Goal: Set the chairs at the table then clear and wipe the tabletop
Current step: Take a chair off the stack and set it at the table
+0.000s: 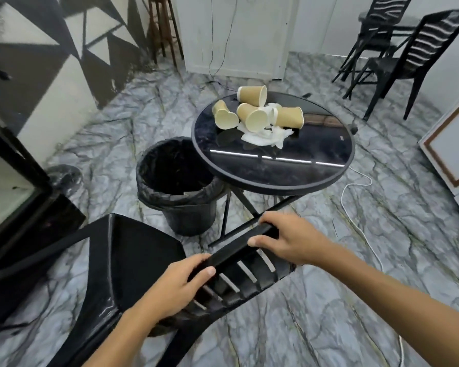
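A black plastic chair (pixel 133 255) stands tilted in front of me, its seat to the left. My left hand (pixel 180 284) and my right hand (pixel 289 239) both grip the top rail of its slatted backrest. Beyond it is a round black glass table (pixel 316 165). On the table's far left part lie several tipped-over tan paper cups (pixel 252 115) and crumpled white napkins (pixel 270 133). Two more black chairs (pixel 414 56) stand at the far right by the wall.
A black bin (pixel 178 192) lined with a black bag stands left of the table, touching its edge. A white cable (pixel 355 205) runs over the marble floor on the right. A dark cabinet (pixel 19 207) is at left, a wooden stool (pixel 162 25) at the back, white panelled furniture (pixel 456 144) at right.
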A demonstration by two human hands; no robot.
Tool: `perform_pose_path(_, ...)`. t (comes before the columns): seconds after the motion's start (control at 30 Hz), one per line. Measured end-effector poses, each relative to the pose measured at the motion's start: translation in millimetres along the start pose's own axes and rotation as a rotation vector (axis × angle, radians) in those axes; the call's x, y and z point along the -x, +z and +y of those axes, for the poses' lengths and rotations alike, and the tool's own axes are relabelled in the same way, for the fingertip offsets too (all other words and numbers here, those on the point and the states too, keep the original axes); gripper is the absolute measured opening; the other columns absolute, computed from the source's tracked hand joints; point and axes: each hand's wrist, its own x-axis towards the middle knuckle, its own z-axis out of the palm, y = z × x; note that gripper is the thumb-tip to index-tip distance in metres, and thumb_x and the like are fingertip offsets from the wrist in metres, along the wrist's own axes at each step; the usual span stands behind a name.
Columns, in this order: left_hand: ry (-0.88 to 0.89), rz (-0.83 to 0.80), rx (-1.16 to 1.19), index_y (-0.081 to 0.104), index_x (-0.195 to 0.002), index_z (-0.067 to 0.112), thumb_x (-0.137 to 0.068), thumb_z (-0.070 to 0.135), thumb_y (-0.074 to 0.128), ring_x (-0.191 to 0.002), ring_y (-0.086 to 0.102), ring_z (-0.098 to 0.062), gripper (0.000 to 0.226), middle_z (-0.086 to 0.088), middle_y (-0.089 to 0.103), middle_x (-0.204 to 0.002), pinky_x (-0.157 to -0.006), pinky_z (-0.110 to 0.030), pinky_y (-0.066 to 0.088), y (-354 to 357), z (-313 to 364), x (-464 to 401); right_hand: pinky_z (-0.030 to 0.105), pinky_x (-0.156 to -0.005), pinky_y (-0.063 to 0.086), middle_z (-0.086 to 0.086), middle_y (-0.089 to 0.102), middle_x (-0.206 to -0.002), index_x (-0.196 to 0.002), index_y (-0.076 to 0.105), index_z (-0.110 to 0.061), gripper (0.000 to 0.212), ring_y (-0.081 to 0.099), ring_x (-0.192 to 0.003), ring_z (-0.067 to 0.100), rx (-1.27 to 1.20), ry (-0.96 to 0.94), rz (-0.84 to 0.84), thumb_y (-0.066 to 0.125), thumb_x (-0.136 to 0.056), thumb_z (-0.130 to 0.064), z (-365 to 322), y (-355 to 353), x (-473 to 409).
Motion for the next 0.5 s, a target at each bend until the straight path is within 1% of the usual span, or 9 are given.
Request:
perform_pose_path(0.07, 0.04, 0.017, -0.004, 0.056, -0.131, 0.038, -0.098, 0.052, 0.046, -0.101, 0.066, -0.001, 0.037, 0.015, 0.071, -0.11, -0.087, -0.03, 0.054, -21.0, 14.4, 2.5, 0.042, -0.064, 0.051, -0.003, 0.059, -0.076, -0.087, 0.058, -0.019, 0.041, 0.057, -0.068, 0.015, 0.014, -0.05, -0.017, 0.062, -0.088, -0.06, -33.8, -6.1, -13.8)
perform_pose_path(0.13, 0.078, 0.05, -0.011, 0.056, -0.131, 0.035, -0.101, 0.046, 0.047, -0.098, 0.067, -0.003, 0.034, 0.012, 0.071, -0.108, -0.085, -0.032, 0.054, -39.6, 27.5, 9.6, 0.04, -0.068, 0.051, -0.008, 0.058, -0.08, -0.088, 0.057, -0.024, 0.033, 0.057, -0.074, 0.013, 0.015, -0.114, -0.045, 0.061, -0.09, -0.056, -64.4, -9.2, -24.4)
perform_pose_path(0.2, 0.086, 0.091, -0.004, 0.056, -0.13, 0.035, -0.102, 0.042, 0.048, -0.097, 0.067, -0.003, 0.03, 0.012, 0.071, -0.107, -0.084, -0.031, 0.054, -57.2, 33.4, 26.2, 0.041, -0.072, 0.052, -0.008, 0.06, -0.084, -0.093, 0.059, -0.026, 0.034, 0.058, -0.079, 0.012, 0.029, -0.161, -0.087, 0.057, -0.09, -0.06, -91.8, -11.0, -32.9)
perform_pose_path(0.27, 0.087, 0.1, -0.007, 0.056, -0.128, 0.036, -0.102, 0.04, 0.048, -0.096, 0.066, -0.002, 0.028, 0.014, 0.071, -0.105, -0.083, -0.03, 0.053, -67.9, 31.5, 50.1, 0.041, -0.072, 0.052, -0.005, 0.062, -0.085, -0.096, 0.061, -0.025, 0.037, 0.059, -0.078, 0.012, 0.033, -0.184, -0.161, 0.049, -0.095, -0.06, -112.9, -13.7, -35.3)
perform_pose_path(0.33, 0.083, 0.104, -0.006, 0.056, -0.128, 0.036, -0.103, 0.04, 0.047, -0.091, 0.066, -0.005, 0.027, 0.012, 0.07, -0.101, -0.081, -0.031, 0.053, -72.3, 27.5, 77.0, 0.035, -0.074, 0.051, -0.008, 0.062, -0.087, -0.101, 0.064, -0.026, 0.039, 0.059, -0.079, 0.008, 0.016, -0.229, -0.268, 0.042, -0.099, -0.058, -129.1, -16.6, -31.2)
perform_pose_path(0.4, 0.066, 0.137, 0.003, 0.055, -0.127, 0.037, -0.103, 0.041, 0.045, -0.088, 0.066, -0.009, 0.026, 0.011, 0.07, -0.098, -0.078, -0.032, 0.052, -71.7, 24.6, 102.4, 0.028, -0.072, 0.047, -0.012, 0.059, -0.084, -0.101, 0.062, -0.033, 0.034, 0.057, -0.077, 0.005, -0.025, -0.254, -0.34, 0.039, -0.1, -0.058, -137.3, -19.1, -20.5)
perform_pose_path(0.43, 0.054, 0.171, 0.009, 0.054, -0.125, 0.038, -0.103, 0.041, 0.045, -0.09, 0.066, -0.008, 0.025, 0.012, 0.069, -0.1, -0.078, -0.03, 0.052, -71.0, 22.5, 114.6, 0.026, -0.07, 0.045, -0.014, 0.058, -0.082, -0.1, 0.061, -0.035, 0.031, 0.056, -0.075, 0.004, -0.041, -0.255, -0.361, 0.04, -0.101, -0.057, -137.8, -20.0, -15.2)
perform_pose_path(0.5, 0.022, 0.25, 0.004, 0.049, -0.124, 0.044, -0.101, 0.044, 0.044, -0.101, 0.064, -0.004, 0.024, 0.019, 0.068, -0.108, -0.085, -0.024, 0.05, -71.9, 17.8, 137.6, 0.022, -0.068, 0.043, -0.016, 0.058, -0.078, -0.098, 0.061, -0.037, 0.03, 0.056, -0.072, 0.002, -0.054, -0.232, -0.383, 0.04, -0.1, -0.059, -139.8, -21.9, -4.7)
